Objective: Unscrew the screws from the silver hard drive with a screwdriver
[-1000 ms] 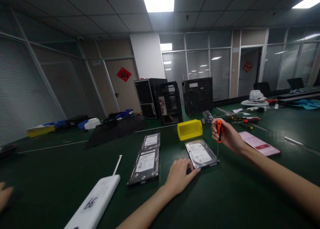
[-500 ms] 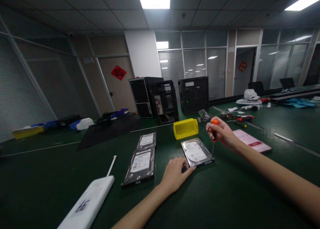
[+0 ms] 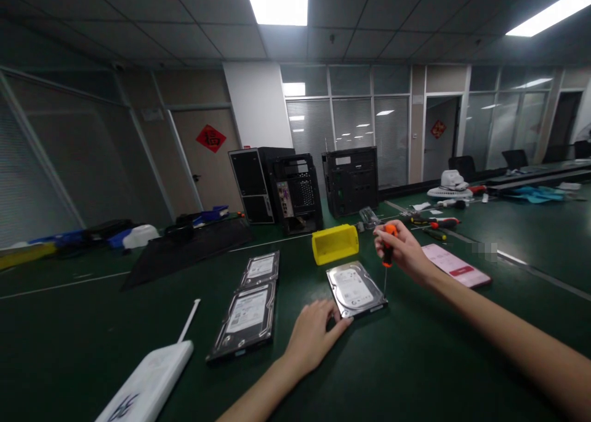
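Note:
A silver hard drive [image 3: 354, 286] lies label up on the green table, a little right of centre. My left hand [image 3: 316, 330] grips its near left corner, thumb along the front edge and fingers at the left side. In my right hand [image 3: 401, 248] is a screwdriver [image 3: 388, 250] with an orange and black handle, held upright. Its thin shaft points down at the drive's right front corner, and the tip seems to touch there. Two more hard drives, a nearer one [image 3: 248, 316] and a farther one [image 3: 261, 267], lie to the left.
Behind the drive stands a yellow bin [image 3: 335, 243]. A pink-screened phone [image 3: 456, 265] lies beyond my right forearm, with several tools [image 3: 436, 223] behind it. Computer cases [image 3: 353, 179] stand at the back. A white device [image 3: 148, 379] lies at the near left.
The whole view has shifted slightly, so the scene sits a little lower and farther left. Both hands keep their places at the drive, with the screwdriver still at the same corner.

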The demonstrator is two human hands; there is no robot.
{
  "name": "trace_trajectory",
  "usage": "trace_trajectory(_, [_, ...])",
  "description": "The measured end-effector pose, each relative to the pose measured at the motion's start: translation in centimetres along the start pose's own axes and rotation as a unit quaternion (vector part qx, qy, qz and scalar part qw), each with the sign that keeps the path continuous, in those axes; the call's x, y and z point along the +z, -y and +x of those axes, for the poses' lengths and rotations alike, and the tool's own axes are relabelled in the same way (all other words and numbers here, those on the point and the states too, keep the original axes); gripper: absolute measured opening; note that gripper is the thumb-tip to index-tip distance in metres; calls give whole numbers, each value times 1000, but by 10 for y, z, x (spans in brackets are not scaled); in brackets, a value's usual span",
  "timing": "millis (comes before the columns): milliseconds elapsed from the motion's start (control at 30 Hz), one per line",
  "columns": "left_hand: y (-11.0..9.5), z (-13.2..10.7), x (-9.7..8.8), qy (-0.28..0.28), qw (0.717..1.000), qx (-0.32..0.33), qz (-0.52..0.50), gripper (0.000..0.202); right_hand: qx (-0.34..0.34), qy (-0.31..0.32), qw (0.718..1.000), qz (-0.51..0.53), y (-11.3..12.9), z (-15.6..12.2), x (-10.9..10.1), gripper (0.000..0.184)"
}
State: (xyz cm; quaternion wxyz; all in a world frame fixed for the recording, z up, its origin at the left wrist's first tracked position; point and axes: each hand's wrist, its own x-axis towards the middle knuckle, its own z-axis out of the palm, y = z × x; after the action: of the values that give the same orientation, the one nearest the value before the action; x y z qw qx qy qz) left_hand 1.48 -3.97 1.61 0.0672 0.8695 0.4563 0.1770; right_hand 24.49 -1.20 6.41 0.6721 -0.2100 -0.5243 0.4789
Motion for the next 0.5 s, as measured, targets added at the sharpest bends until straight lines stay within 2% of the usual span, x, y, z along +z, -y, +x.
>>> trace_trajectory(133, [0,-1,1,-3,1000,-3,4,36,14,20,1000,-11,0,-1,-2,30])
trace_trajectory(267, [-2,-2,-1,-2,1000,-5,9,36,20,43,999,23,0,-1,-1,21])
trace_trajectory(400, [-2,-3,0,1,1000,-4,3,35,33,67,996,54,0,-1,-4,30])
trace_trajectory(500, [-2,-3,1,0,1000,-3,2,35,48,72,995,43,0,-1,-8,27])
